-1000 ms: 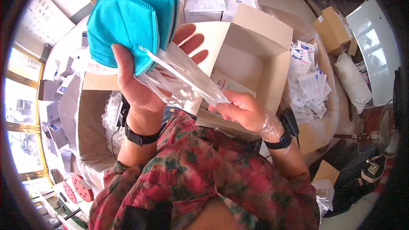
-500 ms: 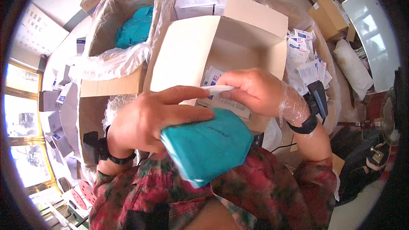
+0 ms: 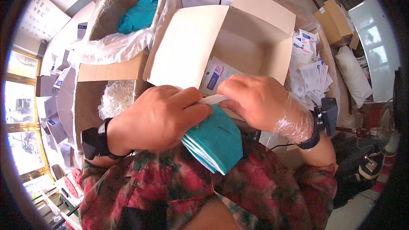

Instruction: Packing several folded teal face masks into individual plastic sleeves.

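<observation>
- Stack of teal masks [image 3: 215,138], soft, folded, layered white edges, sitting under both hands, close to the chest.
- Left hand [image 3: 159,117] clamping the stack; right hand [image 3: 255,100] pinching a thin white strip [image 3: 214,99] just above it.
- Open cardboard box [image 3: 238,38] lying beyond the grip, holding a white packet [image 3: 217,76].
- Plastic-lined carton [image 3: 119,30] further left; loose sachets [image 3: 309,66] piling right.

white-blue sachets [image 3: 310,66] heaped right of open carton [image 3: 187,47].
</observation>
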Available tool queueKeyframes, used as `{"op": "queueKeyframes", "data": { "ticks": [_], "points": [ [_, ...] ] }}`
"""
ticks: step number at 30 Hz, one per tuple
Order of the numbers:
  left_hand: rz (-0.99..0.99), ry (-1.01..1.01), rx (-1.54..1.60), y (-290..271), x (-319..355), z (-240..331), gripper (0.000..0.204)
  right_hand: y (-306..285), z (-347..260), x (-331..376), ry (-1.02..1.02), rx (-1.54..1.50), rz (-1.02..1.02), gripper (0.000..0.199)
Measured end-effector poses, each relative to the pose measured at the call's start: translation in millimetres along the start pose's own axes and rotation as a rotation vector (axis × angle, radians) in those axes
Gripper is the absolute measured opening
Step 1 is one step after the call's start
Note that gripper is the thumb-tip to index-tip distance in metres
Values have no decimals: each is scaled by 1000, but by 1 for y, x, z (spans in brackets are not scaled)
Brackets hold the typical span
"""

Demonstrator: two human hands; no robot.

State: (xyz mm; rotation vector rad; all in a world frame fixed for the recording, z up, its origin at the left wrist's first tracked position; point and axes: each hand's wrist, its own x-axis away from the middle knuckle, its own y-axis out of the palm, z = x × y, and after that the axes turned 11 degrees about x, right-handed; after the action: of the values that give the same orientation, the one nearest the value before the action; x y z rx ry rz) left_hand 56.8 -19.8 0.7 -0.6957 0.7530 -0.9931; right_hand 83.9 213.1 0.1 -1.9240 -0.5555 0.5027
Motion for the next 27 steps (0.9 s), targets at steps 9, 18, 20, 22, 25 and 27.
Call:
{"op": "queueKeyframes", "data": {
  "ticks": [9,18,20,22,25,27],
  "points": [
    [-44,-70,-19,-4,1,5,37,-3,2,-1,-83,92,-28,12],
    [-25,-50,-22,-2,1,5,35,-3,7,0,-70,-235,-153,20],
    [-33,-58,-6,-3,0,5,35,0,7,-1,-69,-290,-174,19],
    [-26,-49,-4,-4,0,7,35,3,8,-1,-92,-320,-99,20],
    [-44,-69,8,-5,2,6,35,-2,10,4,-11,-35,-106,18],
    [-52,-66,18,-4,4,5,35,-6,11,6,-9,-29,-122,17]
  ]
}}
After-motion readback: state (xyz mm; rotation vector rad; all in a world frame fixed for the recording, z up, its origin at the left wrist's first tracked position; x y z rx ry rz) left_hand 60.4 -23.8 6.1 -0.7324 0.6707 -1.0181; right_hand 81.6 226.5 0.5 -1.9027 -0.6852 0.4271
